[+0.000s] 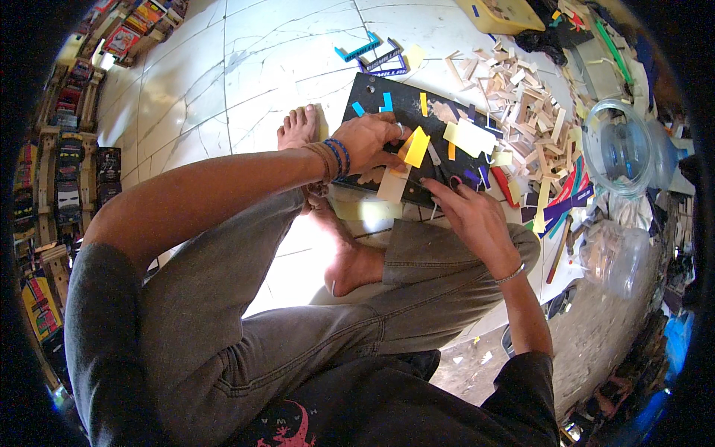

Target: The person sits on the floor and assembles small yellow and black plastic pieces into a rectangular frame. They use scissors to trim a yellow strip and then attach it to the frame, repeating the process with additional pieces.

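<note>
Over a black board (406,87) on the floor, my left hand (366,141) is closed, with a bright yellow strip (418,147) at its thumb and fingers. A pale wooden piece (392,186) sticks out below the thumb, over the board's near edge. My right hand (477,220) lies at that edge, fingers stretched out and apart; nothing shows in them. Its fingertips are close to the wooden piece and a pair of scissors (456,181) with a pink handle. Small blue pieces (386,102), a yellow piece (424,104) and pale yellow sheets (474,138) lie on the board.
A heap of small wooden pieces (532,112) spreads right of the board. Assembled blue and purple frames (369,54) lie beyond it. A hammer (558,249), coloured strips (564,208) and a clear plastic container (622,149) are at the right. Shelves (56,171) line the left.
</note>
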Tool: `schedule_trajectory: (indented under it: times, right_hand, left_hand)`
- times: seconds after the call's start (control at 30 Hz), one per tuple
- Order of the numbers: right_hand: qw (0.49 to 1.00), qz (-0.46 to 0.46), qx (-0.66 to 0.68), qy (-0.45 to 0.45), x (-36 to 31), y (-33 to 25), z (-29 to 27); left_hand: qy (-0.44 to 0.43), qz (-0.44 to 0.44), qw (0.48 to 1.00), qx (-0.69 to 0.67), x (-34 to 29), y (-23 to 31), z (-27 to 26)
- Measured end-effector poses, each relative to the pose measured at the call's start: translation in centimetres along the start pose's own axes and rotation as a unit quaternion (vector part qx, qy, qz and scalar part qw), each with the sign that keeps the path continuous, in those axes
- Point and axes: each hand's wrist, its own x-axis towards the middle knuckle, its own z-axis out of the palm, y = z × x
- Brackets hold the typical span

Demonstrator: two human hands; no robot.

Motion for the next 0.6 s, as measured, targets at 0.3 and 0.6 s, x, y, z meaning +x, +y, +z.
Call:
schedule_trajectory:
  times: [0.3, 0.6]
  right_hand:
    - [1.000, -0.010, -0.004, 0.010, 0.0, -0.1, -0.2]
    - [1.000, 0.010, 0.006, -0.028, 0.0, -0.1, -0.3]
  left_hand:
    - [-0.008, -0.017, 1.000, -0.024, -0.2, 0.6, -0.4]
    - [0.032, 0.013, 0.999, 0.008, 0.0, -0.5, 0.7]
